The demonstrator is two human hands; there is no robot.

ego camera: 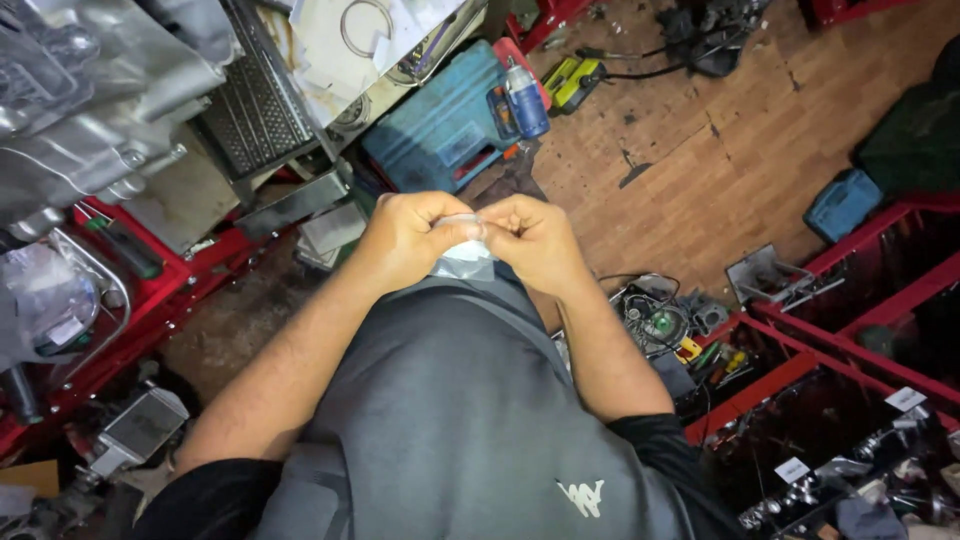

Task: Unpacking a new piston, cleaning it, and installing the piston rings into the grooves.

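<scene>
- The left hand (405, 235) and the right hand (535, 238) meet in front of the person's chest, knuckles up, fingertips pressed toward each other.
- Between them sits a small clear plastic bag (465, 252), crinkled and pale; both hands pinch its upper edge, each with fingers closed narrowly on the plastic (what lies inside it cannot be told).
- The lower part of the bag hangs just below the fingers, against the grey short-sleeved shirt (450, 400) that fills the bottom middle of the view.
- Beyond the hands, on the brown wooden plank floor (720, 150), lies a teal plastic tool case (440, 125) with a blue and silver spray can (525, 98) resting at its right end.
- Further off stands a yellow-green and black power tool (572, 80), near the can but apart from it.
- To the left, a red metal rack (160, 290) carries grey metal engine parts (90, 110) wrapped in clear film.
- To the right, red metal shelving (800, 350) holds small hardware and white paper tags, with a tangle of wires and parts (655, 315) just beside the right forearm.
- A smaller blue case (842, 203) lies near the far right, well apart from both hands.
</scene>
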